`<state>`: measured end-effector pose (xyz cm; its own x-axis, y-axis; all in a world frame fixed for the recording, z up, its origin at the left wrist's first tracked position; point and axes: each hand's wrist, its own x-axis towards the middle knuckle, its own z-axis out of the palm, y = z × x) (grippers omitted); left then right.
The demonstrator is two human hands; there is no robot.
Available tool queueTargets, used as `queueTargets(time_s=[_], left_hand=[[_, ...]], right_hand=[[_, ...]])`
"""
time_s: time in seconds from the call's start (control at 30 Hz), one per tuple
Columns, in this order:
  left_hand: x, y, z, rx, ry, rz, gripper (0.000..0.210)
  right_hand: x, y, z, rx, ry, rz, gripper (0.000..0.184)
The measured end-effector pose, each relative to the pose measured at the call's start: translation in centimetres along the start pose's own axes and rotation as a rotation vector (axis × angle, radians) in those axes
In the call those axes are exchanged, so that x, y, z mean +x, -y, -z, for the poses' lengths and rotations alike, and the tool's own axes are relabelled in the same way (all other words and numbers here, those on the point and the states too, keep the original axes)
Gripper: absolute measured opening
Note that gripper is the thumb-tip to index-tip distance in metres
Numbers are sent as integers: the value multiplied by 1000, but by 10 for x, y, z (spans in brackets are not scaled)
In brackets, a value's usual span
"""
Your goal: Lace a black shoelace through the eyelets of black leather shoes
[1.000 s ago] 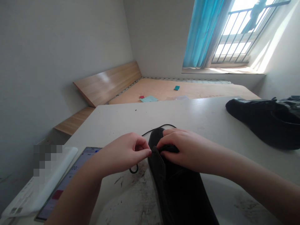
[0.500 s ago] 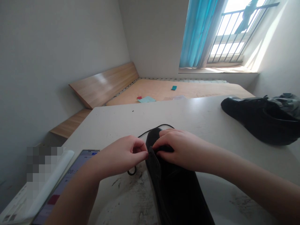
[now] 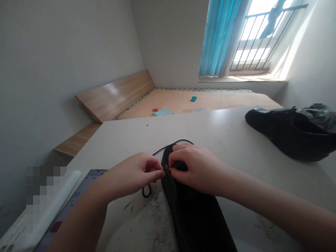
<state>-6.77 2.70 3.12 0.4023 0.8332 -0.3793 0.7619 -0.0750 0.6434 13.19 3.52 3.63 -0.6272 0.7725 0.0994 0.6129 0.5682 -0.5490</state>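
A black shoe (image 3: 202,220) lies on the white table, toe pointing away from me. Thumb and fingers of my left hand (image 3: 141,173) are pinched together at the left edge of its lace flap (image 3: 170,183). A black shoelace (image 3: 147,191) loops below that hand, and more of it curves across the table beyond the toe; the bit between the fingertips is too small to make out clearly. My right hand (image 3: 194,168) rests over the front of the shoe, its thumb and fingers closed at the inner side of the same flap, hiding part of the opening.
Another black shoe (image 3: 286,134) with grey stuffing stands at the table's right. To the left lie a phone (image 3: 70,206) with its screen lit and a white object (image 3: 56,206), partly blurred out. Past the table (image 3: 126,136) is a bed (image 3: 223,99) by a window.
Both hands stay at the lace flap. My right hand's fingers have shifted slightly left, closer to the left fingertips. The whole view has moved a little.
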Motion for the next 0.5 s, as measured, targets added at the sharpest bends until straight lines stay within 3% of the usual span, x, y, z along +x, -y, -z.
queueTargets(time_s=[0.13,0.23,0.37,0.5], left_hand=[[-3,2,3,104,77,-2,33],[-1,6,5,296,61,47,30],[10,17,3,499,-231,107,36],[26,24,-4,471,-471,74,49]], right_hand=[[6,-7,18,470,-84,-82,15],[5,-8,38,957,-3,-66,19],[-4,-3,59,1330,162,-53,18],[-12,4,64,1366,222,-72,18]])
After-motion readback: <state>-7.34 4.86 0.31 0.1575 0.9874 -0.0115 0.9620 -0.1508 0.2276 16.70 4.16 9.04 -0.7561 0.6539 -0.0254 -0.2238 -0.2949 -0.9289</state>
